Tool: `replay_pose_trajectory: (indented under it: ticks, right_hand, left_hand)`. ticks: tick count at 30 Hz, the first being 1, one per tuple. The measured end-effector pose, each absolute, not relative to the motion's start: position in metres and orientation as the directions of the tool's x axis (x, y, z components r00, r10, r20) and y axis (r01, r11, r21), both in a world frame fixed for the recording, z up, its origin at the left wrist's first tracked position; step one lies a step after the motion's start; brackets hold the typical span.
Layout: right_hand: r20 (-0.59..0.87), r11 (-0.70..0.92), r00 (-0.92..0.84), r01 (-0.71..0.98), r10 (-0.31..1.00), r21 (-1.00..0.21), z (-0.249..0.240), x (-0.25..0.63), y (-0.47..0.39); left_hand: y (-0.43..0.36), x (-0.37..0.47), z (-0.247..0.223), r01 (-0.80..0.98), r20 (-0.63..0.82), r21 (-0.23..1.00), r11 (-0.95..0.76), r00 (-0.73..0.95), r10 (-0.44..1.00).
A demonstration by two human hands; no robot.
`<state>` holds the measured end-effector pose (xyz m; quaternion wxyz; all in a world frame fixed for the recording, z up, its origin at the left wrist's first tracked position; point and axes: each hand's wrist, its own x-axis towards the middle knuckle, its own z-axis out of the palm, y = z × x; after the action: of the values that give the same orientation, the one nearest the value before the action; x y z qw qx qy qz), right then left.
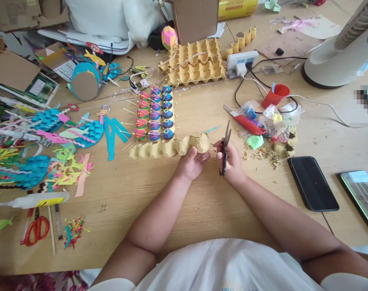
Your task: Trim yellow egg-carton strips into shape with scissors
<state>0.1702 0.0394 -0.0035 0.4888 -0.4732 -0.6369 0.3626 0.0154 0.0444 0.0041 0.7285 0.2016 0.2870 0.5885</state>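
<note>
A strip of tan egg carton cups (169, 148) lies lengthwise in front of me, its right end held by my left hand (192, 162), thumb on the near side. My right hand (234, 162) is closed around dark scissors (224, 151), whose slightly parted blades point away from me, just right of the strip. Beyond the strip stand three rows of painted egg carton cups (155, 115), red, purple and blue, with thin stalks sticking out. Carton scraps (274, 158) lie to the right of my right hand.
Blue strips (111, 139), paper crafts, a glue bottle (41, 199) and red-handled scissors (36, 230) lie left. A red-handled knife (247, 123), red cup (275, 95), power strip (242, 60) and phone (313, 184) are right. Egg trays (196, 62) stand at the back.
</note>
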Motion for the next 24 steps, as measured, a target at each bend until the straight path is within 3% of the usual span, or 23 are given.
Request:
replay_pose_trajectory:
  ticks: [7, 16, 24]
  right_hand:
    - [0.370, 0.421, -0.203, 0.376, 0.907, -0.826, -0.007, 0.168, 0.044]
    - [0.346, 0.440, -0.278, 0.456, 0.896, -0.774, -0.005, 0.165, 0.042]
    - [0.299, 0.399, -0.281, 0.442, 0.912, -0.803, -0.003, 0.164, 0.040]
  left_hand:
    - [0.043, 0.014, 0.015, -0.733, -0.417, 0.533, 0.423, 0.207, 0.885]
    - [0.044, 0.008, 0.002, -0.766, -0.320, 0.519, 0.378, 0.236, 0.918]
    - [0.043, 0.007, -0.001, -0.769, -0.370, 0.517, 0.375, 0.194, 0.908]
